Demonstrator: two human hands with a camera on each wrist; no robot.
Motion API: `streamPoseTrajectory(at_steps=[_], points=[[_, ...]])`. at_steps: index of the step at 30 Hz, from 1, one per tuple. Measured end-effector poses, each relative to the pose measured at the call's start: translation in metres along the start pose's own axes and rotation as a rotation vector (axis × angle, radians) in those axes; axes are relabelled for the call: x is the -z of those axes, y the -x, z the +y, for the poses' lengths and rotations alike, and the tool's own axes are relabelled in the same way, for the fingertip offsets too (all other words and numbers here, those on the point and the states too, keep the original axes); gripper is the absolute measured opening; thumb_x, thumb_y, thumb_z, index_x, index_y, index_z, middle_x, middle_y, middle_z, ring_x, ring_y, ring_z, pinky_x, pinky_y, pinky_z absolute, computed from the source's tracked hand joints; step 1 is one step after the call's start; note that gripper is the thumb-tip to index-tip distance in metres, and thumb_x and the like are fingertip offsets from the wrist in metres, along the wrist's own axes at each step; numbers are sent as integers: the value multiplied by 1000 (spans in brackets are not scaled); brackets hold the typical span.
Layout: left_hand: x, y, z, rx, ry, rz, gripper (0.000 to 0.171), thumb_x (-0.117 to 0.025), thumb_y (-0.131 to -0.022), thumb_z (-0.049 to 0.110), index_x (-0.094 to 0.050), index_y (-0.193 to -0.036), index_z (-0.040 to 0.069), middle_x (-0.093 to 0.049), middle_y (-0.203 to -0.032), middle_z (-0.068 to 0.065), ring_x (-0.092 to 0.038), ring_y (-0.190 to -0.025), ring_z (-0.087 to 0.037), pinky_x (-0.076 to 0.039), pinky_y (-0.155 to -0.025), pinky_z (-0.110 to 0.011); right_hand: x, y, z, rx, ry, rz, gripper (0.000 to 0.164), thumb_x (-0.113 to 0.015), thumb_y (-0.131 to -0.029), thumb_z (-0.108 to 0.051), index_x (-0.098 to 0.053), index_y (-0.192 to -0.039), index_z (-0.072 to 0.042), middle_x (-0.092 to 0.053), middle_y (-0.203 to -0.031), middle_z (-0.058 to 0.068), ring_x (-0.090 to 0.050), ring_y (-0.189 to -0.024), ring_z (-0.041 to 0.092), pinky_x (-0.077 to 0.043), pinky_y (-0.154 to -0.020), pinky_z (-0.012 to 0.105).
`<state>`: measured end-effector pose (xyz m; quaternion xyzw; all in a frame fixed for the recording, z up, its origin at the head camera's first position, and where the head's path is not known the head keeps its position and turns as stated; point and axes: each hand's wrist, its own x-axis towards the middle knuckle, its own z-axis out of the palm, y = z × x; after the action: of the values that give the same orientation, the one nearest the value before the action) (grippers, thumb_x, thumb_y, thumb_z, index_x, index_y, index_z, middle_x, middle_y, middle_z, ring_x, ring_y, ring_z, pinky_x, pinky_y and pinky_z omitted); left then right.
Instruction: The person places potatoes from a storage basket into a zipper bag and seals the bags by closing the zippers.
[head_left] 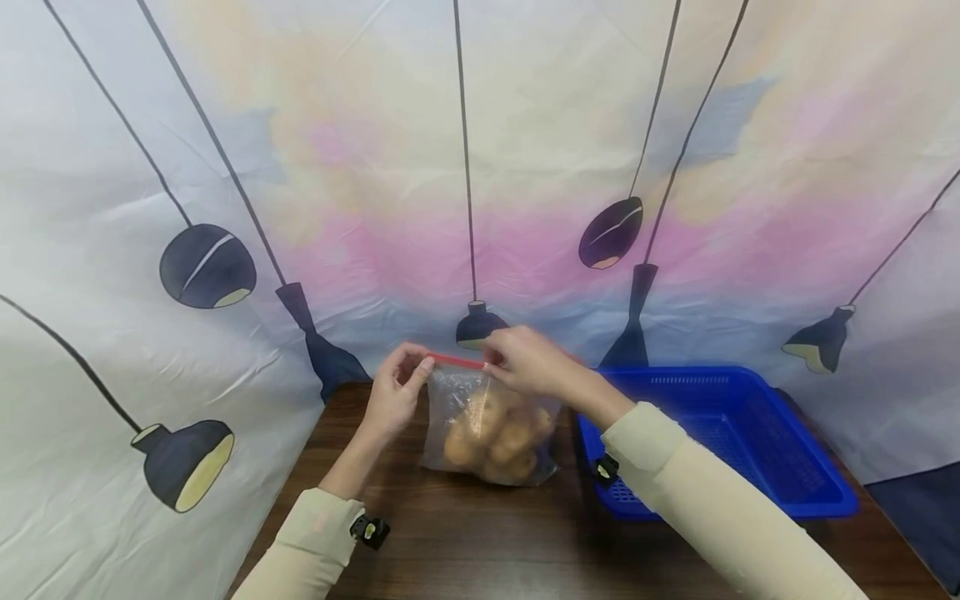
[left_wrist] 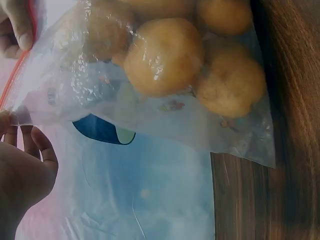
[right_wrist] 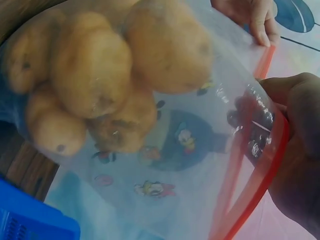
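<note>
A clear plastic zip bag [head_left: 444, 408] with a red zip strip [head_left: 459, 361] stands upright on the table. Several round, yellow-brown, potato-like pieces [head_left: 487, 433] fill its lower part, some with dark spots in the right wrist view. My left hand [head_left: 393, 390] pinches the bag's top left corner between thumb and fingers. Further right along the strip, my right hand [head_left: 525, 360] grips the red edge with its fingers bent over it. In the right wrist view the bag's mouth gapes on that side, its two red edges [right_wrist: 265, 185] apart. Small cartoon prints [right_wrist: 155, 188] show on the plastic.
A blue plastic basket [head_left: 817, 505] with slotted sides stands at the right of the brown wooden table [head_left: 450, 542], partly behind the right forearm. Behind the table hangs a cloth backdrop [head_left: 375, 167] painted with dark lamps.
</note>
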<state>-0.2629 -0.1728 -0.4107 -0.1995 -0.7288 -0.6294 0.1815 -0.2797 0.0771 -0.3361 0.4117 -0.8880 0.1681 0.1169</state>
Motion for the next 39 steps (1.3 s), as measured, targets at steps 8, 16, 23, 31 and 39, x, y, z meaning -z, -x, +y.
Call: streamPoseTrajectory(at_steps=[8,16,23,31,39], points=[[3,1,-7,11,5,34,10,-65,-105,5,-65,-110,-4,-67,-97,-19,-58,-83,-14,-50,-72,-23,-2,19,16,51,-50,67,9,-77,-96,-13,-70,-92,-11,-69,-88,0,-67,-83,18,-59,-79,34],[13,0,-18,55,47,118,13,-64,-105,2,-62,-111,-9,-66,-98,-3,-61,-89,-11,-52,-79,-19,-4,33,32,-5,-132,102,11,-80,-94,-14,-71,-89,-15,-69,-84,-6,-66,-79,11,-59,-74,30],[18,3,-21,65,41,134,13,-64,-104,0,-61,-109,-11,-67,-96,0,-61,-90,-11,-52,-80,-18,-10,47,39,-82,-233,138,6,-79,-96,-15,-74,-93,-15,-70,-85,-7,-67,-80,9,-61,-77,31],[18,3,-22,101,47,165,15,-63,-105,-1,-61,-112,-14,-68,-98,-6,-63,-94,-10,-53,-86,-18,-7,59,47,-82,-221,150,8,-78,-97,-17,-73,-92,-16,-69,-85,-8,-67,-81,10,-63,-79,35],[20,2,-26,149,27,213,20,-63,-106,4,-61,-114,-14,-66,-99,-5,-62,-96,-9,-52,-88,-17,-4,77,60,-87,-231,178,9,-79,-96,-14,-72,-92,-16,-68,-86,-9,-66,-82,10,-63,-78,36]])
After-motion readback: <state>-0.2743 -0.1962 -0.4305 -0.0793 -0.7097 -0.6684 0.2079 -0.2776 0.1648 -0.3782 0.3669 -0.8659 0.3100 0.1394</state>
